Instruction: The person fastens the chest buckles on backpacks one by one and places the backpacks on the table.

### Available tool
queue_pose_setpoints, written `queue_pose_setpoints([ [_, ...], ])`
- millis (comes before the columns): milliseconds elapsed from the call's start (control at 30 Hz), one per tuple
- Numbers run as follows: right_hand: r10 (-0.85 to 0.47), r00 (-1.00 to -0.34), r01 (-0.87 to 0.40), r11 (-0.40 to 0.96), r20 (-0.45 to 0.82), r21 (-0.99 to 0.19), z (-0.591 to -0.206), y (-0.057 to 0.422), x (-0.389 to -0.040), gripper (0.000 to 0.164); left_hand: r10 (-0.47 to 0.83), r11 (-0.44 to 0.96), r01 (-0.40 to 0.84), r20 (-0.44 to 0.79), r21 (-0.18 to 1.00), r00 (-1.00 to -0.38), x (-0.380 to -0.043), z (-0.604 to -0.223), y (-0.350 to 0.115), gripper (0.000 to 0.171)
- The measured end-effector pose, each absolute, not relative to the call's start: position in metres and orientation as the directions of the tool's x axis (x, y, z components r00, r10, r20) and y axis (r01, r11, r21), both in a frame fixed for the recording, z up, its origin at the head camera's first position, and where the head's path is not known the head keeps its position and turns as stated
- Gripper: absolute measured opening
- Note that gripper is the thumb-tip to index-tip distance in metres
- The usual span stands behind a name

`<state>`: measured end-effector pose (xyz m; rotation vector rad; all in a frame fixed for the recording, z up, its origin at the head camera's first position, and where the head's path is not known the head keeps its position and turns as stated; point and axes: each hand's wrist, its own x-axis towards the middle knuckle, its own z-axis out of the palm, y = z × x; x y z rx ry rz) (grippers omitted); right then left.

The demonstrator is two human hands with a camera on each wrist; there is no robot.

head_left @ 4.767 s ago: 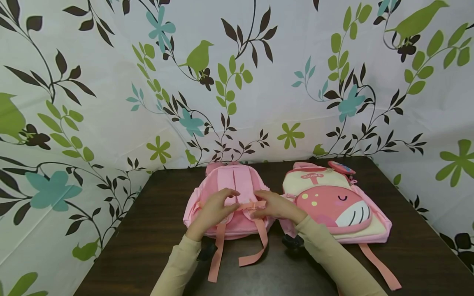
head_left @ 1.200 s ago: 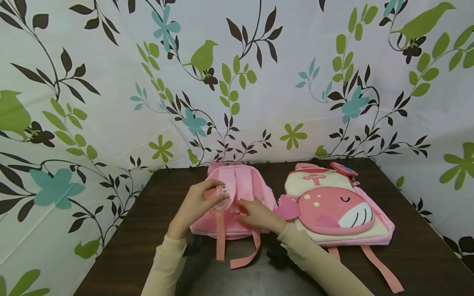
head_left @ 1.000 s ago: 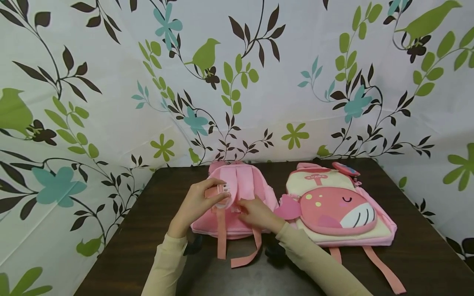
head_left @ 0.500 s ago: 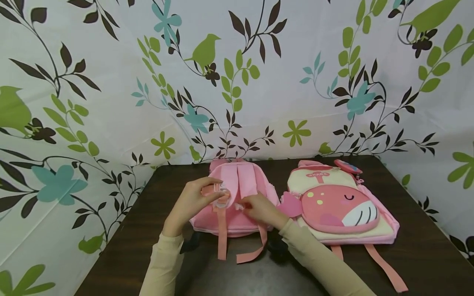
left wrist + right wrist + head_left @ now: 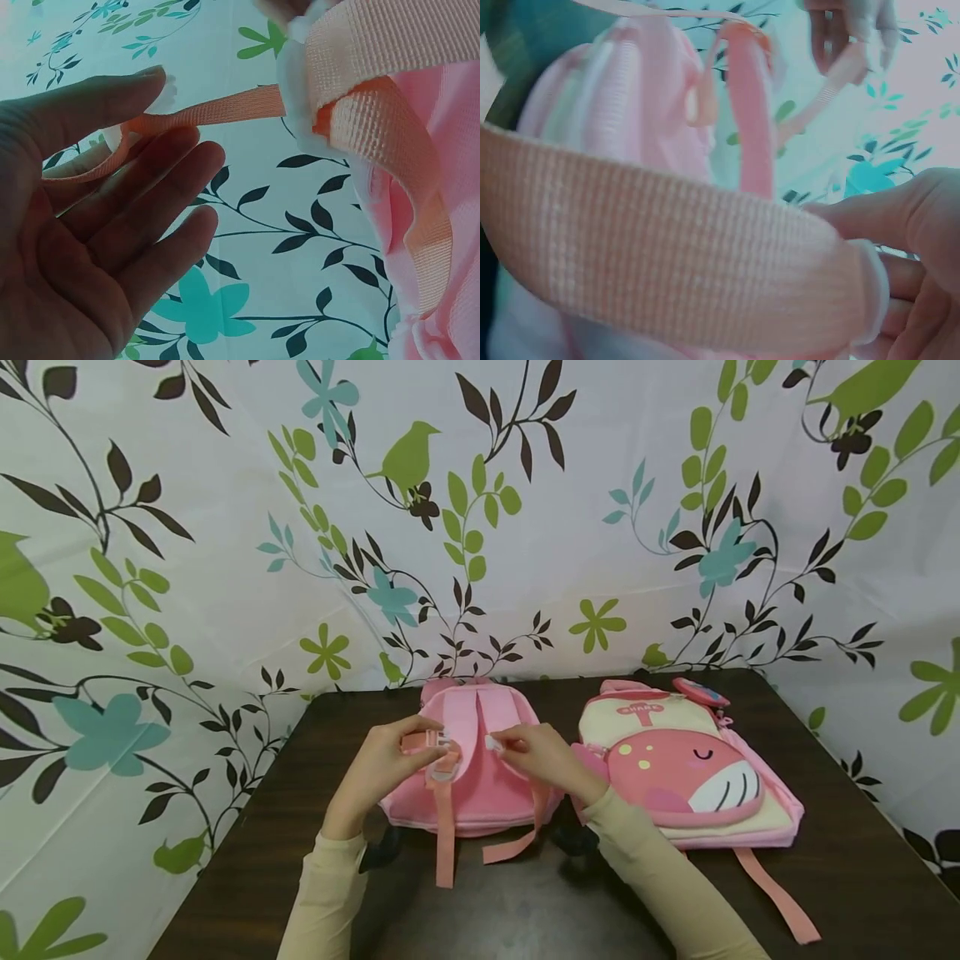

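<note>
A pink backpack (image 5: pixel 480 806) lies on the table with its shoulder straps facing up. My left hand (image 5: pixel 378 768) pinches a clear buckle half (image 5: pixel 437 739) on a peach strap, at the left shoulder strap. Across a small gap, my right hand (image 5: pixel 547 760) pinches the other, whitish buckle piece (image 5: pixel 492 742) over the right shoulder strap. In the left wrist view the peach webbing (image 5: pixel 225 109) runs taut from between thumb and forefinger to a white ring. The right wrist view shows a wide peach strap (image 5: pixel 660 247) leading to the white piece (image 5: pixel 874 292) at my right fingertips.
To the right lies a second pink and cream backpack (image 5: pixel 637 714) with a whale pocket (image 5: pixel 682 777), close beside my right forearm. Peach strap ends (image 5: pixel 446 847) hang toward me on the dark table (image 5: pixel 480 918). A leaf-patterned cloth (image 5: pixel 480 527) stands behind.
Earlier the chest strap joined both shoulder straps under my hands; now its buckle halves are apart. Over the last second my right hand has lifted its piece up and outward; my left keeps its hold.
</note>
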<state>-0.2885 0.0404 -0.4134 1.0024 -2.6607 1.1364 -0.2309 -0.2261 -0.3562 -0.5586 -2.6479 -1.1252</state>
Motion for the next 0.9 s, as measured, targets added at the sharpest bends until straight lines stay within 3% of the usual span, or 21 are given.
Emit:
queue_pose_setpoints([
  [433,-0.462,-0.790,-0.582,0.360,0.402,-0.729,-0.398,0.056,-0.291,0.034,0.238,0.589,0.424,0.354,0.688,-0.905,-0.241,-0.366,-0.226,0.036],
  [900,-0.494,-0.776,-0.603,0.399,0.392,-0.691,-0.398,0.053,-0.287,0.034,0.199,0.529,0.434,0.391,0.729,-0.899,-0.253,-0.389,-0.202,0.036],
])
